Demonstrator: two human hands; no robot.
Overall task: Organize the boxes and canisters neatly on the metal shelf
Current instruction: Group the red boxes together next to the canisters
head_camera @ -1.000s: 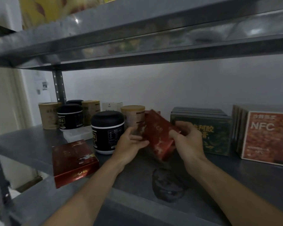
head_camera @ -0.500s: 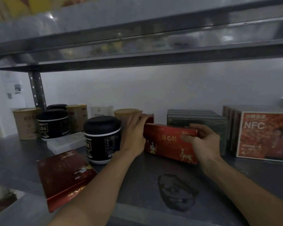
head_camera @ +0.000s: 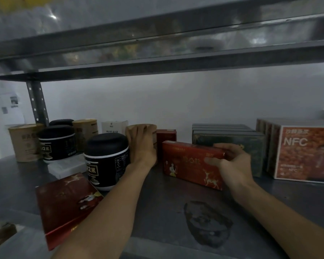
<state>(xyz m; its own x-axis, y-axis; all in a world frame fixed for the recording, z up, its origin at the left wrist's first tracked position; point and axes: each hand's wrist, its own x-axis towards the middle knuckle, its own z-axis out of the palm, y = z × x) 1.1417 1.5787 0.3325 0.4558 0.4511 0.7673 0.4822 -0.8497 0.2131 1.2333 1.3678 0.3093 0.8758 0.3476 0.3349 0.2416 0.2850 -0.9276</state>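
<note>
A long red box with a deer print [head_camera: 187, 163] stands on its long edge on the metal shelf [head_camera: 157, 212], in front of dark green boxes [head_camera: 230, 141]. My right hand [head_camera: 232, 163] grips its right end, thumb on the front face. My left hand [head_camera: 141, 144] wraps round a tan canister [head_camera: 151, 128] behind a black canister [head_camera: 107, 159]. A smaller red box [head_camera: 166, 139] stands behind the long one.
A flat red box [head_camera: 65, 204] lies near the shelf's front left edge. More tan and black canisters [head_camera: 54, 143], a white box [head_camera: 114, 127] and a flat white packet [head_camera: 67, 168] sit at the left. Orange NFC boxes [head_camera: 305, 152] stand at the right. An upper shelf hangs low overhead.
The long red box went from tilted in both hands to standing on the shelf. My left hand left it and reached back to the tan canister.
</note>
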